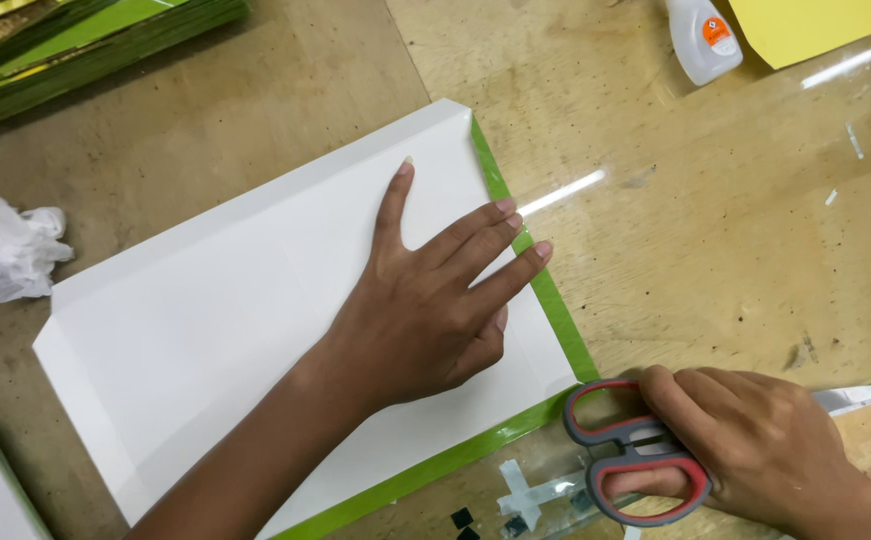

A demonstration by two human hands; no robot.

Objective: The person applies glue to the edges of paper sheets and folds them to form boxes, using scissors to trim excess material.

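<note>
A large white folded sheet (pixel 226 310) with a green edge strip (pixel 546 290) lies slanted on the wooden table. My left hand (pixel 431 300) presses flat on it with fingers spread, fingertips near the green strip. My right hand (pixel 756 450) lies over a pair of grey scissors with red-lined handles (pixel 626 455) on the table just off the sheet's near right corner. The blade tip (pixel 861 397) pokes out to the right of the hand.
A white glue bottle (pixel 701 35) and a yellow paper (pixel 801 25) sit at the far right. A stack of green sheets (pixel 66 50) lies far left, crumpled white paper (pixel 11 250) at left. Tape scraps (pixel 526 495) lie near the scissors.
</note>
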